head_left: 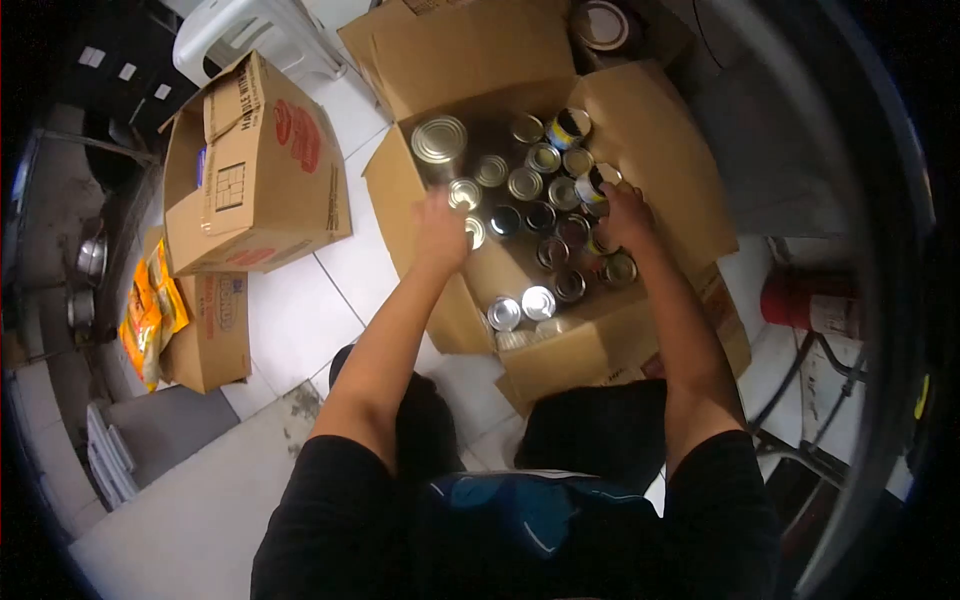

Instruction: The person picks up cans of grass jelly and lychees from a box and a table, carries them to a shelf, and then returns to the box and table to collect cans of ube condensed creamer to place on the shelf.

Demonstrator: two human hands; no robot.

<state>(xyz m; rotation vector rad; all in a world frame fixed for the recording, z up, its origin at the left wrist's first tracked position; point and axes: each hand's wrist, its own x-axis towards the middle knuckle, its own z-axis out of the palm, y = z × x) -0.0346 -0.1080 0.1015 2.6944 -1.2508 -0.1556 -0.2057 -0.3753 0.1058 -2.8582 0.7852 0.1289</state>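
Note:
A large open cardboard box (pixel 480 300) stands in front of me with many tin cans standing in it. My left hand (pixel 440 230) reaches in at its left side, blurred, right at a silver-topped can (pixel 464 194) and a second can (pixel 475 233) beside it. Behind these stands a bigger can (pixel 439 139). My right hand (pixel 627 217) is closed on a tilted can with a yellow and white label (pixel 593 186), over the right part of the group. Another labelled can (pixel 567 128) leans near the back. Two shiny cans (pixel 538 303) stand at the front.
At the left, a tall open carton (pixel 300 190) rests on a lower carton (pixel 222 325), with yellow-orange packets (pixel 152 310) beside it. A white plastic stool (pixel 250 30) stands behind. At right are a red cylinder (pixel 788 300) and dark metal legs (pixel 790 385). White tiles (pixel 300 320) cover the floor.

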